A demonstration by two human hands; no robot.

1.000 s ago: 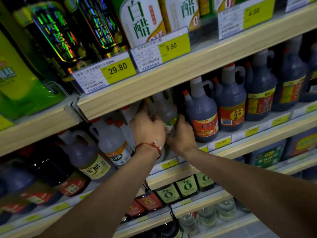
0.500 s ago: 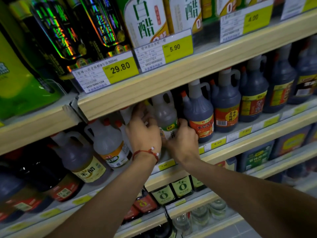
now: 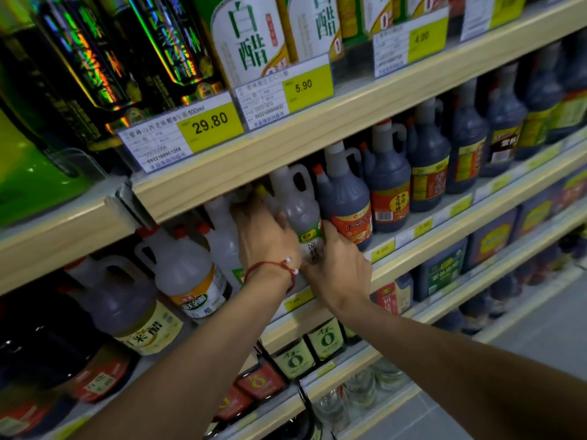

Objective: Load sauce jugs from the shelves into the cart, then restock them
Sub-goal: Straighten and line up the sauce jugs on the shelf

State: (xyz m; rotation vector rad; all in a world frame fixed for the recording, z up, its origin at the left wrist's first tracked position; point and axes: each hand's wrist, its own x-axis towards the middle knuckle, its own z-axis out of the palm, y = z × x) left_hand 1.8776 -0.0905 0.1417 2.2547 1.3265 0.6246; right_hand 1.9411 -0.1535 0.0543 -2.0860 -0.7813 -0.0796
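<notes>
The pale jug (image 3: 300,214) stands upright at the shelf (image 3: 444,238) front, dead ahead of both hands, with the left hand (image 3: 266,242) curled on its left flank and the right hand (image 3: 338,271) gripping low on its right, so it should come out straight toward the person.

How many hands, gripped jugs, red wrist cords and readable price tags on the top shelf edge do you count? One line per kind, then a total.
Hands: 2, left hand and right hand
Gripped jugs: 1, pale jug
Red wrist cords: 1, red wrist cord
Readable top-edge price tags: 3, 29.80 tag, 5.90 tag, 4.00 tag
Total: 7
</notes>
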